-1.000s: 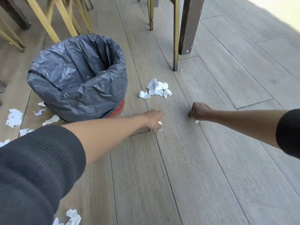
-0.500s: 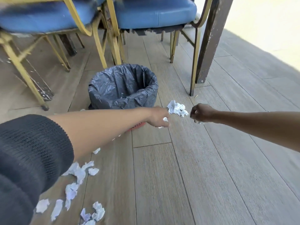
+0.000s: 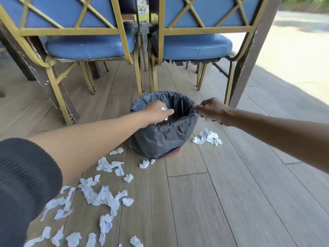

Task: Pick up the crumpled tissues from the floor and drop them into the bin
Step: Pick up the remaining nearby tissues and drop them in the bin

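From the head view, we are reaching both hands to the bin [image 3: 163, 138], where a second ago they were low at the floor [image 3: 222, 202], each closing round a scrap. Our left hand [image 3: 157, 111] is hovering over the bin's open mouth, fingers curled round a small white tissue [image 3: 163, 109] that is peeking out between them. Our right hand [image 3: 211, 109] is sitting at the bin's far rim, fingers pinched together; a bit of white is showing at them and more below the hand, so we are judging that it is holding a scrap too, though we cannot tell whether it is also touching the black liner [image 3: 178, 102].

Both scraps are now lifted and brought to the drop point, so letting go seems to be the step in hand. Plenty is remaining: a crumpled clump [image 3: 207, 137] is lying just below our right hand, and a wide scatter of tissues [image 3: 99, 195] is lying under our left forearm, toward us.
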### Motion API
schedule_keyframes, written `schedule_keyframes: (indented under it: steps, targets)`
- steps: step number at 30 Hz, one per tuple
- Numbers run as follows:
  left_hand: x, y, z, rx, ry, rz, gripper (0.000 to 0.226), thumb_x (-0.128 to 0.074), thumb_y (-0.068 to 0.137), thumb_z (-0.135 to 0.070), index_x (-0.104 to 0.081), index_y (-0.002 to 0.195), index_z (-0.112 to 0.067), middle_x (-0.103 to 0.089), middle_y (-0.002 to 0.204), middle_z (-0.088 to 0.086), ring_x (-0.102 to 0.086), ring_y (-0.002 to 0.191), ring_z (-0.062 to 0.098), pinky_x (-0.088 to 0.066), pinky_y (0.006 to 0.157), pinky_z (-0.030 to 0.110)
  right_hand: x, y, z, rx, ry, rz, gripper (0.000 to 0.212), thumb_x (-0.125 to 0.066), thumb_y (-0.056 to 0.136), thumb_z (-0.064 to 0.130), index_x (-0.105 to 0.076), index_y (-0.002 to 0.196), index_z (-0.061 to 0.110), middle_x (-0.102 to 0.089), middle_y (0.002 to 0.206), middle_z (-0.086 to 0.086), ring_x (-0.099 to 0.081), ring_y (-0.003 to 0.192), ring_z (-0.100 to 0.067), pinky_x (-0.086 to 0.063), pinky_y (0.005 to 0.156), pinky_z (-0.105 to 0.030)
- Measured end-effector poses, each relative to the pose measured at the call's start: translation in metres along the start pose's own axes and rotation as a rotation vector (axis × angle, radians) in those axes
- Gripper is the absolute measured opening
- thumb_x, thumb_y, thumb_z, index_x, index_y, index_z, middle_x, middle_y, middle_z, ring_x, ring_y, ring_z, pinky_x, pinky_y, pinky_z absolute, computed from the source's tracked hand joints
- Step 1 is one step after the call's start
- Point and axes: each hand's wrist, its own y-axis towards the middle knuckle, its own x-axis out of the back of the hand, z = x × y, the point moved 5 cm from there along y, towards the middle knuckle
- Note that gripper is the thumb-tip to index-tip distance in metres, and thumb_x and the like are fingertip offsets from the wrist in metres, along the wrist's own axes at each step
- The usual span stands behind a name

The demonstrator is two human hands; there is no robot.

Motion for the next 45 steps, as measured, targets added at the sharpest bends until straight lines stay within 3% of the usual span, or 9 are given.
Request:
schedule_keyframes:
  steps: [8, 11, 14, 17, 20, 24, 29, 36, 45]
  targets:
    - [0.005, 0.022, 0.033, 0.197, -0.236, 0.048, 0.023, -0.061, 0.089, -0.02, -0.045, 0.072, -0.017, -0.048, 0.071, 0.007, -0.046, 0.067, 0.02, -0.037, 0.066, 0.028, -0.051, 0.01, 0.051, -0.197, 0.164, 0.036, 0.019, -0.07, 0.088, 0.024, -0.066, 0.094, 0.006, -0.063, 0.087, -0.01, -0.057, 0.074, -0.019, -0.048, 0.063, -0.025]
    - [0.004, 0.034, 0.037, 0.201, -0.337, -0.005, 0.006, -0.062, 0.086, -0.014, -0.056, 0.083, -0.014, -0.052, 0.08, 0.011, -0.052, 0.078, 0.021, -0.044, 0.07, 0.03, -0.076, 0.018, 0.068, -0.303, 0.372, 0.055, 0.016, -0.06, 0.095, 0.014, -0.056, 0.08, 0.008, -0.058, 0.077, -0.011, -0.054, 0.057, -0.018, -0.044, 0.047, -0.021]
    - [0.001, 0.049, 0.042, 0.237, -0.433, -0.07, 0.037, -0.06, 0.079, -0.012, -0.064, 0.113, 0.003, -0.065, 0.099, 0.022, -0.064, 0.093, 0.031, -0.045, 0.068, 0.03, -0.079, 0.023, 0.074, -0.334, 0.457, 0.014, 0.008, -0.056, 0.097, 0.009, -0.052, 0.089, 0.009, -0.053, 0.078, -0.008, -0.049, 0.062, -0.017, -0.043, 0.053, -0.019]
    - [0.003, 0.047, 0.041, 0.247, -0.442, -0.101, 0.05, -0.061, 0.081, -0.01, -0.056, 0.131, -0.005, -0.059, 0.129, 0.019, -0.058, 0.118, 0.037, -0.052, 0.094, 0.045, -0.061, 0.019, 0.083, -0.284, 0.466, -0.022, 0.026, -0.054, 0.097, 0.008, -0.047, 0.118, 0.021, -0.056, 0.098, -0.005, -0.054, 0.08, -0.01, -0.045, 0.068, -0.008]
    - [0.011, 0.036, 0.038, 0.227, -0.482, -0.159, 0.027, -0.061, 0.086, -0.009, -0.052, 0.111, -0.016, -0.055, 0.113, 0.009, -0.054, 0.108, 0.026, -0.048, 0.086, 0.029, -0.047, 0.026, 0.082, -0.255, 0.442, -0.105, 0.053, -0.07, 0.088, 0.023, -0.042, 0.128, 0.044, -0.049, 0.143, -0.004, -0.051, 0.126, -0.022, -0.041, 0.107, -0.033]
    - [0.017, 0.042, 0.042, 0.244, -0.555, -0.265, 0.02, -0.051, 0.087, -0.002, -0.05, 0.079, -0.02, -0.05, 0.089, 0.004, -0.048, 0.083, 0.019, -0.037, 0.065, 0.024, -0.052, 0.042, 0.085, -0.335, 0.833, -0.029, 0.059, -0.065, 0.093, 0.015, -0.038, 0.145, 0.015, -0.024, 0.158, -0.02, -0.028, 0.144, -0.042, -0.046, 0.102, -0.057]
    - [0.017, 0.053, 0.037, 0.212, -0.556, -0.332, 0.018, -0.051, 0.094, -0.008, -0.067, 0.091, -0.016, -0.061, 0.094, 0.003, -0.056, 0.091, 0.019, -0.043, 0.076, 0.023, -0.043, 0.053, 0.076, -0.328, 0.791, 0.033, 0.023, -0.06, 0.096, 0.019, -0.053, 0.115, 0.008, -0.045, 0.138, -0.021, -0.049, 0.125, -0.045, -0.059, 0.081, -0.051]
    - [0.02, 0.056, 0.004, 0.006, -0.356, -0.394, 0.017, -0.058, 0.091, -0.012, -0.071, 0.103, -0.018, -0.068, 0.106, -0.003, -0.06, 0.102, 0.015, -0.043, 0.088, 0.023, 0.001, 0.066, 0.023, -0.27, 0.651, -0.075, 0.021, -0.049, 0.101, 0.023, -0.056, 0.089, 0.007, -0.054, 0.082, -0.008, -0.055, 0.073, -0.019, -0.051, 0.074, -0.029]
    - [-0.041, 0.062, -0.085, -0.403, 0.08, -0.261, 0.016, -0.054, 0.086, -0.009, -0.065, 0.097, -0.012, -0.065, 0.101, 0.003, -0.061, 0.095, 0.019, -0.052, 0.087, 0.038, 0.039, 0.076, -0.083, -0.333, 0.262, -0.122, 0.02, -0.058, 0.098, 0.02, -0.067, 0.098, 0.003, -0.067, 0.081, -0.011, -0.064, 0.062, -0.018, -0.054, 0.05, -0.023]
